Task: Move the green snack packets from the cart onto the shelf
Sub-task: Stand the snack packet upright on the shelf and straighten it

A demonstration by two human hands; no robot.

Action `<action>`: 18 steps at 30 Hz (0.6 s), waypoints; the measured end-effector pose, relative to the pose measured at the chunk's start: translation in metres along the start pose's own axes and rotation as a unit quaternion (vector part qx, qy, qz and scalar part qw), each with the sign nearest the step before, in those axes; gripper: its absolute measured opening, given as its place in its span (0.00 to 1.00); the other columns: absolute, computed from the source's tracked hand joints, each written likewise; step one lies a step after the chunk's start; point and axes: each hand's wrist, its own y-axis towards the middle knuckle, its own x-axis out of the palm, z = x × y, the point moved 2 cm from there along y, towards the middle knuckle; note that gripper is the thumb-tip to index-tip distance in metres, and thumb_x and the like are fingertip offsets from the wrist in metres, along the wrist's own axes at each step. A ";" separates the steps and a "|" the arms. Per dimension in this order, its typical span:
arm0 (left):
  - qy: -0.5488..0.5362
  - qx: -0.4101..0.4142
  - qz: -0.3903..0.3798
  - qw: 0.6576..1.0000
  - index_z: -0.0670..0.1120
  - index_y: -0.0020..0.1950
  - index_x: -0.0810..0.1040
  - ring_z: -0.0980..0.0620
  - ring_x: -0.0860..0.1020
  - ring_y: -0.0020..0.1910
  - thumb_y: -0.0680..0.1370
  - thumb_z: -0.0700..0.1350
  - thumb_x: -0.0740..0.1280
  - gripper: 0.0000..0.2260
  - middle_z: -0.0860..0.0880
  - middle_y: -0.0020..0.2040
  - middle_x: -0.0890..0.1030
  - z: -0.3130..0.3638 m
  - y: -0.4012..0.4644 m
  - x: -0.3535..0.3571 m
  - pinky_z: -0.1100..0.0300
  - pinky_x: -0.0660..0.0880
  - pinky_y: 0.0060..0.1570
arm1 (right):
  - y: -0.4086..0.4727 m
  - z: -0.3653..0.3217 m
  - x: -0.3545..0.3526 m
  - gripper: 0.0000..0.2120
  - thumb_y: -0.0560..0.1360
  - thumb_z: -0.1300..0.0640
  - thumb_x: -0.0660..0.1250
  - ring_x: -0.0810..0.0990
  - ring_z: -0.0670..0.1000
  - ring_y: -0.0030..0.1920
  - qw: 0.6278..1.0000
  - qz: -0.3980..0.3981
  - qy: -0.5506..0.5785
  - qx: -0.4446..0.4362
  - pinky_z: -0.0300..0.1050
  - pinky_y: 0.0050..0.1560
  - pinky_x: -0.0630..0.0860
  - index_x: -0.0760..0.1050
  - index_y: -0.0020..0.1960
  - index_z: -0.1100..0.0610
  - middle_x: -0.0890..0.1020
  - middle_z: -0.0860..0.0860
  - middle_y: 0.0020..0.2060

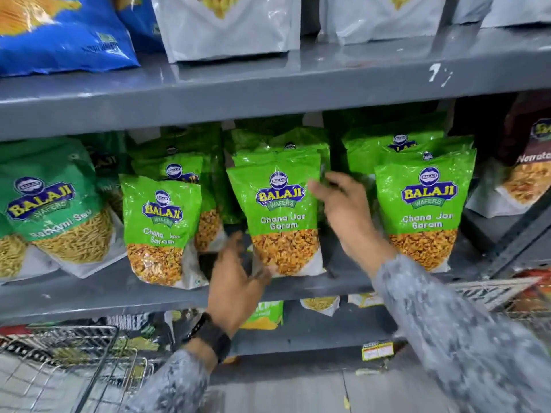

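Several green snack packets stand in rows on the grey shelf point(119, 289). The middle front packet point(278, 216) stands upright between my two hands. My left hand point(235, 281) is at its lower left corner, fingers spread and touching the bottom edge. My right hand point(346, 210) is at its right edge, fingers apart against the side. Neither hand closes around it. Another green packet point(159, 231) leans at the left and one point(425, 216) stands at the right. The wire cart point(74, 362) sits at the lower left; its contents are blurred.
Darker green sev packets point(50, 204) fill the shelf's left end and a brown packet point(527, 174) the right end. Blue point(59, 31) and grey bags point(229, 25) stand on the shelf above. A lower shelf holds more packets. A second wire basket point(492, 290) shows at the right.
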 end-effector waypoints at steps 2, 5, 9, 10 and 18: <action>0.025 -0.050 -0.071 0.996 0.53 0.72 0.71 0.48 0.83 0.57 0.73 0.49 0.77 0.29 0.50 0.55 0.84 -0.019 0.001 0.009 0.47 0.80 0.57 | 0.017 -0.020 0.008 0.18 0.69 0.48 0.77 0.80 0.50 0.44 1.000 0.017 0.011 -0.007 0.46 0.48 0.76 0.84 0.55 0.57 0.88 0.55 0.49; 0.116 -0.063 -0.032 0.991 0.45 0.65 0.75 0.40 0.82 0.50 0.72 0.53 0.77 0.25 0.51 0.44 0.79 -0.026 0.009 0.016 0.49 0.78 0.47 | 0.031 -0.025 0.006 0.17 0.72 0.57 0.76 0.70 0.41 0.28 0.999 0.043 -0.017 -0.025 0.39 0.33 0.66 0.79 0.26 0.46 0.78 0.39 0.24; 0.118 -0.047 -0.038 0.991 0.48 0.65 0.76 0.43 0.83 0.50 0.70 0.55 0.77 0.26 0.50 0.46 0.82 -0.024 0.010 0.017 0.50 0.78 0.45 | 0.017 -0.027 0.002 0.13 0.75 0.55 0.75 0.75 0.45 0.31 0.994 0.077 -0.044 -0.066 0.48 0.41 0.77 0.79 0.33 0.47 0.78 0.40 0.28; 0.110 -0.039 -0.048 0.992 0.50 0.68 0.75 0.46 0.83 0.52 0.70 0.55 0.78 0.29 0.51 0.50 0.84 -0.024 0.007 0.011 0.50 0.80 0.48 | 0.009 -0.026 0.002 0.09 0.74 0.53 0.75 0.78 0.47 0.35 0.987 0.114 -0.053 -0.099 0.52 0.47 0.79 0.78 0.38 0.46 0.80 0.43 0.33; 0.027 0.052 0.216 0.975 0.61 0.51 0.80 0.60 0.80 0.37 0.77 0.52 0.70 0.05 0.59 0.42 0.83 -0.027 0.024 -0.162 0.53 0.80 0.45 | -0.129 0.032 0.112 0.04 0.75 0.55 0.70 0.83 0.45 0.42 0.966 -0.044 -0.179 -0.181 0.46 0.47 0.79 0.81 0.49 0.48 0.85 0.44 0.42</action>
